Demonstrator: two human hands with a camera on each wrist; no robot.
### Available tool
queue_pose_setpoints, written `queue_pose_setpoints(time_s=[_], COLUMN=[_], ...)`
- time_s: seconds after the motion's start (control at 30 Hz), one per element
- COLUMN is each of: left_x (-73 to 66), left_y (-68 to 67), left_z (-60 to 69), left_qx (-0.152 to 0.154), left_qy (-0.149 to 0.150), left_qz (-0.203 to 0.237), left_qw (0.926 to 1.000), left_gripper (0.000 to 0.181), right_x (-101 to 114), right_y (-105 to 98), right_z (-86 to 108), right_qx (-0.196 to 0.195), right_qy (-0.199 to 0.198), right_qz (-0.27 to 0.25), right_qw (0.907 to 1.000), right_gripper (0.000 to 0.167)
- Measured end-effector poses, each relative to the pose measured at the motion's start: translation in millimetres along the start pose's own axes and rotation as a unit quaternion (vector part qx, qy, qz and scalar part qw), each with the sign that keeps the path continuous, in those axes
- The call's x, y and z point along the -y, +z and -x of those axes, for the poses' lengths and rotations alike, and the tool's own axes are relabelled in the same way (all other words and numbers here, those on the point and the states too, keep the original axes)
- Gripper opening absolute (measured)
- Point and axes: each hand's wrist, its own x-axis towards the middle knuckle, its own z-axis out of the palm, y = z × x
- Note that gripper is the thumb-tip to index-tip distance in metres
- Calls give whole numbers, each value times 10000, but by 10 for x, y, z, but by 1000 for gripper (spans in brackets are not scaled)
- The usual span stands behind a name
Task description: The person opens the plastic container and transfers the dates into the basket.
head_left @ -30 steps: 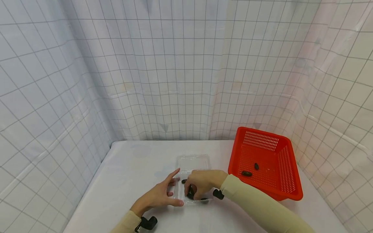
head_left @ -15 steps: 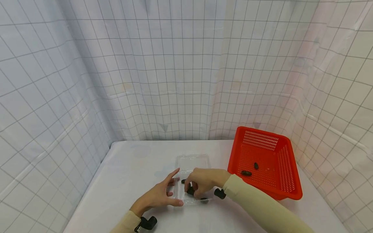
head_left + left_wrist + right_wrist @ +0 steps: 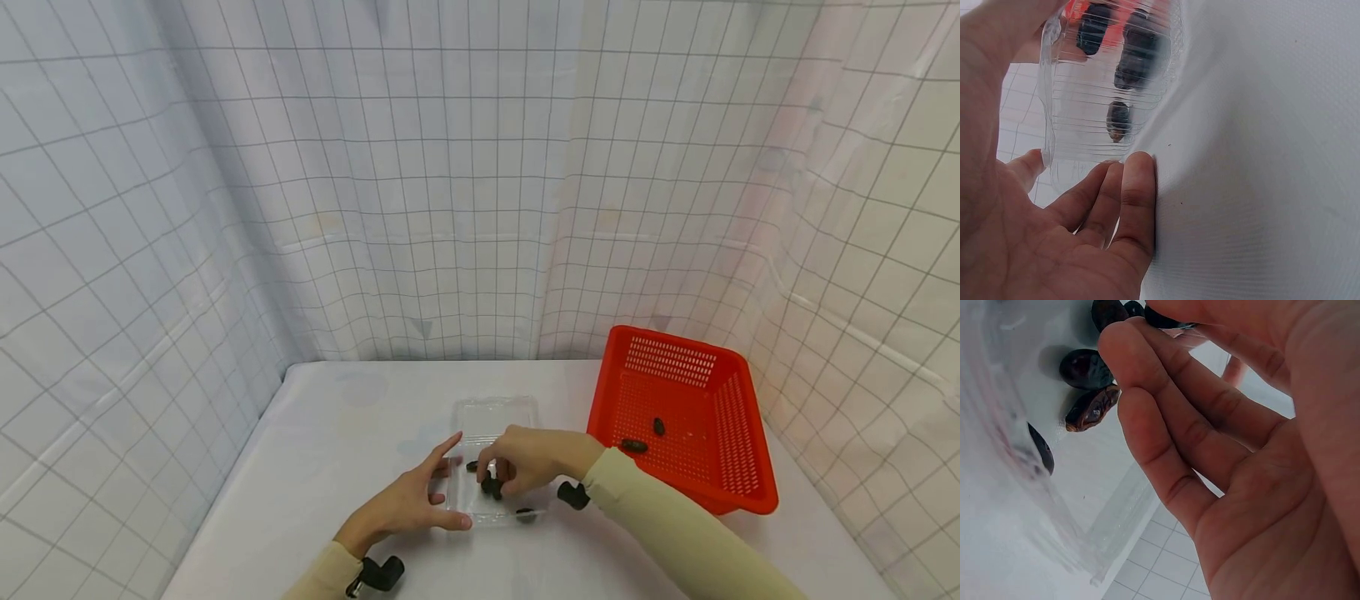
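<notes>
Lower centre of head frame: left hand (image 3: 411,502), fingers extended, beside clear box (image 3: 495,523); right hand (image 3: 527,458) apparently pinching dark fruit (image 3: 1162,319), best nudged gently, box steadied.

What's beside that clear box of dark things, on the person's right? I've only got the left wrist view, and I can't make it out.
Observer: A red basket. The head view shows it standing to the right of the box.
Visitor: Oh! So are all the dark things in the box, or are some in there?
Observer: Not all of them. The head view shows two dark pieces lying in the basket.
</notes>
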Motion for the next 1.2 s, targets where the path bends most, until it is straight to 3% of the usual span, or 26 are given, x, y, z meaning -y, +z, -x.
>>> queue_pose_setpoints(time_s=[0.43, 1.2], left_x=[4, 3], left_y=[24, 56], left_z=[-7, 1], left_qx=[-84, -184], left_qy=[46, 39], left_qz=[-39, -20], left_qw=[9999, 9998], left_gripper=[134, 135], right_x=[-37, -283], right_y=[-121, -413], right_z=[202, 592], right_qx=[-313, -990], right_qy=[143, 393], right_qz=[-396, -547], right_qw=[9986, 9928], right_gripper=[33, 35])
